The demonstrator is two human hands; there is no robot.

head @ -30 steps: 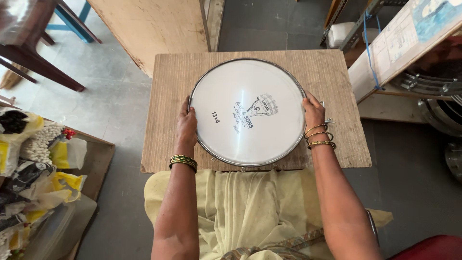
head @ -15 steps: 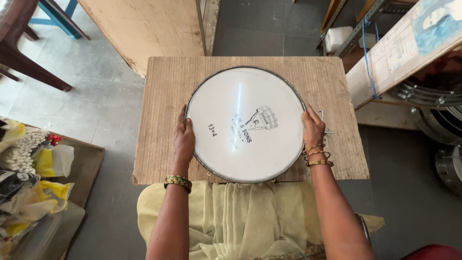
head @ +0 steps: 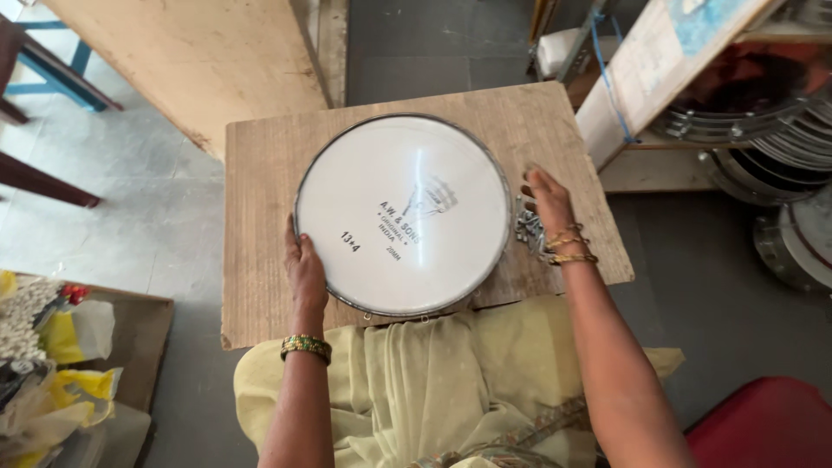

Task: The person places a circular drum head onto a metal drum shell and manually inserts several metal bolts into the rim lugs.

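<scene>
A white drum (head: 403, 215) lies flat on a wooden board (head: 260, 173). The left hand (head: 305, 273) grips its near-left rim, fingers curled; the right hand (head: 548, 204), fingers together, rests just right of it on small metal hardware (head: 527, 227).

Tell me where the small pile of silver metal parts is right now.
In the head view, the small pile of silver metal parts lies on the wooden board, between the round white drum rim and the right hand.
</scene>
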